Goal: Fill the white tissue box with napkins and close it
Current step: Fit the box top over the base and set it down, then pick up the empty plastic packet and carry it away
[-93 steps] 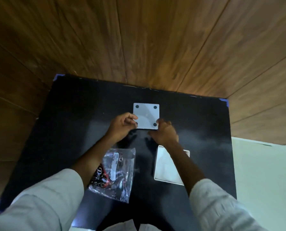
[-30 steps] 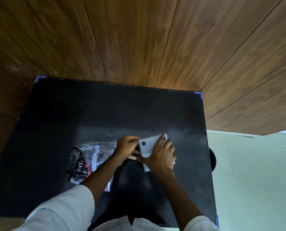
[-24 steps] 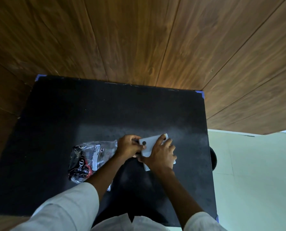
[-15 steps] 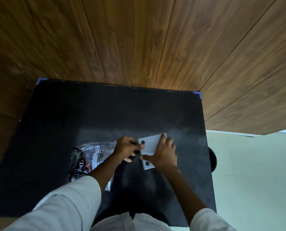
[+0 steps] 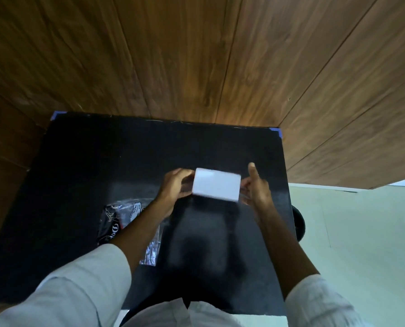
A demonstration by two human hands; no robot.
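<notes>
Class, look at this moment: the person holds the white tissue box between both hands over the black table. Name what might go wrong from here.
1. The white tissue box is pinched only at its ends by the left hand and right hand; it might slip.
2. It looks blurred, so it may be moving and hard to control.
3. The napkin packet lies partly under the left forearm, which might drag it.

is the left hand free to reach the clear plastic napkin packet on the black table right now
Probably not at once: the left hand grips the white tissue box with the right hand. The clear plastic napkin packet lies just under the left forearm, unobstructed once it lets go.
</notes>
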